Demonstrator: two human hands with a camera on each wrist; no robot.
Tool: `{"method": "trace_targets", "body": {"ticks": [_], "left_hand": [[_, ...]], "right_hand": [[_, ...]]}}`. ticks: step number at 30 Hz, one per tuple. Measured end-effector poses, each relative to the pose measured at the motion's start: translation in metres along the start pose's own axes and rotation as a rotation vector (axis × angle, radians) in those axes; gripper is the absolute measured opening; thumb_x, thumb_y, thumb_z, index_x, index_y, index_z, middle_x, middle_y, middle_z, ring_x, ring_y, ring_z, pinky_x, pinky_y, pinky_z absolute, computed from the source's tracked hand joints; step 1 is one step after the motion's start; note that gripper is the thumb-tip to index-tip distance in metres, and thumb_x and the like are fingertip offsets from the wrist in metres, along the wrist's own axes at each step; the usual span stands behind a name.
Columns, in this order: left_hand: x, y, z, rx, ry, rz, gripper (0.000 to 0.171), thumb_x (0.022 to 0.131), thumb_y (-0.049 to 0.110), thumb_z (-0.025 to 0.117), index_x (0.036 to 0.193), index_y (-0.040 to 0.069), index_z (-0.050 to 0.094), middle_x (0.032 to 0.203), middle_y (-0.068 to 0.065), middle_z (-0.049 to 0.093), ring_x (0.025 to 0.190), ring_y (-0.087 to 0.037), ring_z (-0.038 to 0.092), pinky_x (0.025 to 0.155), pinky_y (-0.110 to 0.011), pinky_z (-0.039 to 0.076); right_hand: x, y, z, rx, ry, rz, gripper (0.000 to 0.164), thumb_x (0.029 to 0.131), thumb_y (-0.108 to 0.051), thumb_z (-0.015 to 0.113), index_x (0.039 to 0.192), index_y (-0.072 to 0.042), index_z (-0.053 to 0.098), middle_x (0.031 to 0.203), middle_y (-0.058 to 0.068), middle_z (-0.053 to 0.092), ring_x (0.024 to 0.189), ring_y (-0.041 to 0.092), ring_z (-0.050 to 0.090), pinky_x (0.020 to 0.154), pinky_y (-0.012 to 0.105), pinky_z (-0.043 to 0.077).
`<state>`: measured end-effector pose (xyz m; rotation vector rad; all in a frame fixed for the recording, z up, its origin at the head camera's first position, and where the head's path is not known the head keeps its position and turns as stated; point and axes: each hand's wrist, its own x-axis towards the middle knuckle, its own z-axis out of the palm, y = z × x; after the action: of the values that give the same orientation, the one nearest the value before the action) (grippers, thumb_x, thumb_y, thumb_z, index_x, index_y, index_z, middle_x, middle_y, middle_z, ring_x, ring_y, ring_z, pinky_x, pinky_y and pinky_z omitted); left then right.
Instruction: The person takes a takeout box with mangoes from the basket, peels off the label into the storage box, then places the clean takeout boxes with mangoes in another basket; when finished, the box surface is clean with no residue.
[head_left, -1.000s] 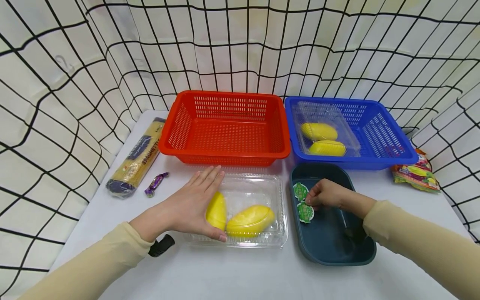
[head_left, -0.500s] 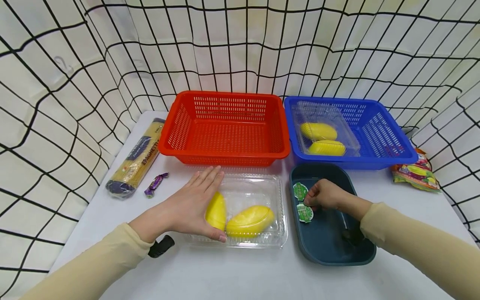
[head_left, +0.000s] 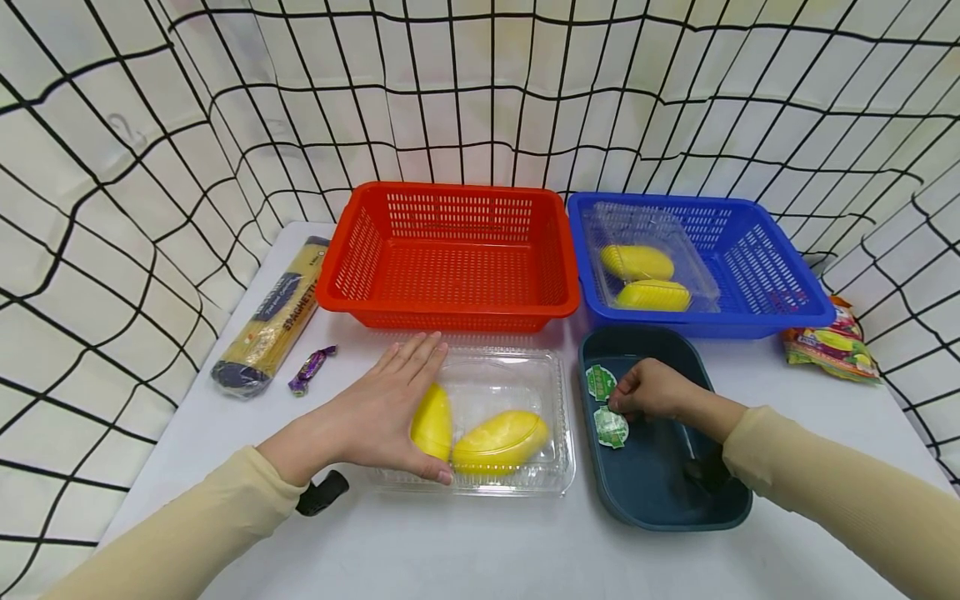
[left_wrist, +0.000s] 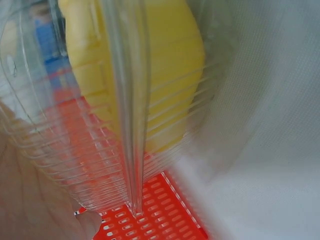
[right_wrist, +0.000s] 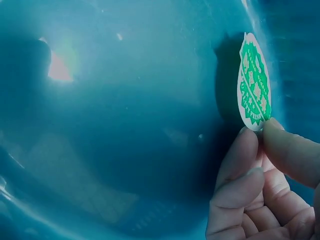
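Note:
In the head view my left hand [head_left: 375, 412] rests on the left side of a closed clear plastic clamshell box [head_left: 517, 367], fingers extended and thumb along its front edge. Two yellow mango-like fruits [head_left: 501, 442] lie inside; the left one is partly covered by the hand. My right hand [head_left: 652, 390] reaches into a dark teal tray [head_left: 660, 508]. Its thumb and forefinger pinch the edge of a green and white round sticker [right_wrist: 255, 82], which stands on edge in the right wrist view. Two such stickers show in the tray, the upper sticker [head_left: 601, 383] lying just above those fingertips.
Behind stand a red basket [head_left: 450, 321] and a blue basket [head_left: 772, 321] bearing another clamshell of fruits [head_left: 637, 262]. Left are a spaghetti pack [head_left: 273, 317] and a purple wrapped candy [head_left: 312, 368]. A colourful snack bag [head_left: 832, 346] lies right. Black netting [head_left: 495, 108] surrounds the table.
The lower sticker tilts a little and catches more light at my right fingertips. That hand shifts only very slightly. My left hand and the clamshell box stay in place.

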<state>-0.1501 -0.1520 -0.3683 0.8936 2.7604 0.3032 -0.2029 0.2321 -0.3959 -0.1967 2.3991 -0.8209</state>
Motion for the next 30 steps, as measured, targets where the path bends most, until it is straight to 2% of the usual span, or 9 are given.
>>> {"method": "trace_targets", "body": {"ticks": [11,16,21,24,26,30], "left_hand": [[0.000,-0.001,-0.001,-0.004,0.002,0.001,0.144,0.065,0.085,0.072,0.162,-0.003,0.014,0.172,-0.021,0.009,0.160,-0.041,0.008,0.128,-0.060,0.014],[0.000,0.000,0.000,-0.004,0.004,0.000,0.144,0.065,0.085,0.072,0.162,-0.003,0.014,0.172,-0.021,0.009,0.160,-0.041,0.008,0.128,-0.059,0.013],[0.000,0.000,0.001,-0.002,0.006,0.002,0.144,0.065,0.085,0.072,0.162,-0.003,0.014,0.172,-0.021,0.009,0.160,-0.041,0.008,0.128,-0.060,0.014],[0.000,0.000,0.001,-0.004,0.005,0.003,0.144,0.065,0.086,0.071,0.162,-0.003,0.013,0.172,-0.021,0.009,0.160,-0.041,0.008,0.128,-0.059,0.014],[0.000,0.000,0.001,-0.006,0.006,0.003,0.144,0.065,0.086,0.071,0.162,-0.003,0.013,0.172,-0.021,0.009,0.160,-0.041,0.008,0.128,-0.059,0.014],[-0.001,0.000,0.001,-0.009,0.007,0.003,0.144,0.065,0.085,0.072,0.162,-0.003,0.013,0.172,-0.021,0.009,0.160,-0.041,0.008,0.128,-0.060,0.014]], "right_hand": [[-0.002,-0.002,0.002,-0.015,0.036,-0.007,0.011,0.092,-0.011,0.075,0.091,0.000,0.077,0.079,0.004,0.073,0.071,0.015,0.059,0.063,0.028,0.053],[-0.004,-0.004,0.002,-0.069,0.074,-0.001,0.009,0.090,-0.011,0.076,0.091,-0.001,0.078,0.082,0.005,0.074,0.074,0.016,0.060,0.069,0.030,0.057],[-0.005,-0.005,-0.004,-0.122,0.105,-0.044,0.012,0.091,-0.014,0.076,0.091,-0.003,0.078,0.084,0.006,0.075,0.075,0.016,0.062,0.073,0.035,0.060],[-0.004,-0.009,-0.009,-0.141,0.152,-0.097,0.014,0.093,-0.017,0.075,0.094,-0.003,0.077,0.086,0.006,0.075,0.075,0.015,0.062,0.072,0.033,0.059],[-0.004,-0.016,-0.012,-0.161,0.212,-0.154,0.015,0.094,-0.018,0.074,0.094,-0.003,0.077,0.085,0.005,0.075,0.073,0.015,0.061,0.070,0.030,0.058],[-0.008,-0.041,-0.011,-0.182,0.327,-0.293,0.015,0.096,-0.018,0.072,0.101,-0.004,0.075,0.087,0.005,0.074,0.073,0.015,0.060,0.068,0.027,0.057]]}}
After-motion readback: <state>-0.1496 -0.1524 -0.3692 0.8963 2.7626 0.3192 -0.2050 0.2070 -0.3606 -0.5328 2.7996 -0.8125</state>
